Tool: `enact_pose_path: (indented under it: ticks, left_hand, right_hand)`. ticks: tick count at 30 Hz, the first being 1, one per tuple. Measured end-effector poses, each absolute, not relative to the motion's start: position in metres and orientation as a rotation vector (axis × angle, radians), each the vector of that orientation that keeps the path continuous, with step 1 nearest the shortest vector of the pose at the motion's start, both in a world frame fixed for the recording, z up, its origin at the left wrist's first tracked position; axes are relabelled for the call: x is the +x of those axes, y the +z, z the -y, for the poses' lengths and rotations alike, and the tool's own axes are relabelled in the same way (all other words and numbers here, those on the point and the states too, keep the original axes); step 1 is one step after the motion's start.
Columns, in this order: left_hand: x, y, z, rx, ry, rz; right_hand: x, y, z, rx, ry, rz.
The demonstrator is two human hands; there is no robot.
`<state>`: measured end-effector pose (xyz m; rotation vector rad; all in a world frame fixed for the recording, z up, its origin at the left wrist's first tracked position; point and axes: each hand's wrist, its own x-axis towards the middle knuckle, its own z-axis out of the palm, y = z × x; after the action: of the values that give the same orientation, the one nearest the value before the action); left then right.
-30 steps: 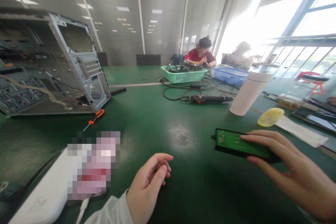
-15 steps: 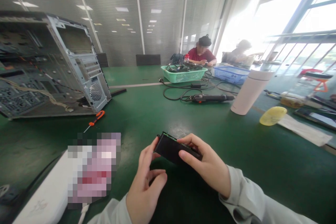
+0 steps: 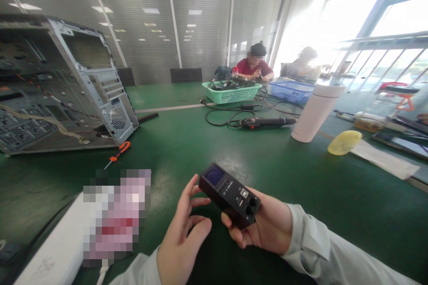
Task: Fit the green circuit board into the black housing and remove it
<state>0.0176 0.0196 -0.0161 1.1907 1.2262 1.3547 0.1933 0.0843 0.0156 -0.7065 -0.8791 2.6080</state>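
Observation:
My right hand [image 3: 267,220] is wrapped around the lower right end of a black electronic device [image 3: 224,205] and holds it tilted above the green table. The device's upper face shows a small dark screen, a few buttons, USB-type ports and two square sockets. Just left of it, my left hand [image 3: 187,236] is open with its fingers apart and curved. Its fingertips come close to the screen end; whether they touch it I cannot tell.
An open computer case [image 3: 117,118] stands at left, with an orange-handled screwdriver [image 3: 117,153] near it. Left front lie a white box [image 3: 55,240] and a blurred pink item. Farther off are an electric screwdriver [image 3: 267,122], a green basket [image 3: 234,93], a blue basket [image 3: 290,92] and a pale bottle [image 3: 316,113].
My right hand has turned the device over, so its screen and ports now face me instead of its plain black side. My left fingers have come off its edge slightly.

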Motion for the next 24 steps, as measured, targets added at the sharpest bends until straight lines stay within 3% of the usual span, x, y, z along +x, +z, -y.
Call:
enact_pose_path:
  ticks: [4,11,17,24]
  left_hand:
    - [0.016,-0.016,-0.017,1.228,1.359,-1.238]
    - [0.018,-0.004,-0.017,1.301,1.412,-1.357]
    - [0.018,0.002,-0.02,1.414,1.354,-1.409]
    - [0.016,0.011,-0.023,1.561,1.28,-1.531]
  right_hand:
    - [0.198,0.016,-0.088,-0.894,2.114,1.219]
    - [0.208,0.021,-0.084,-0.842,0.741,2.046]
    - [0.212,0.024,-0.083,-0.728,0.428,2.235]
    - [0.214,0.027,-0.083,-0.582,0.352,2.273]
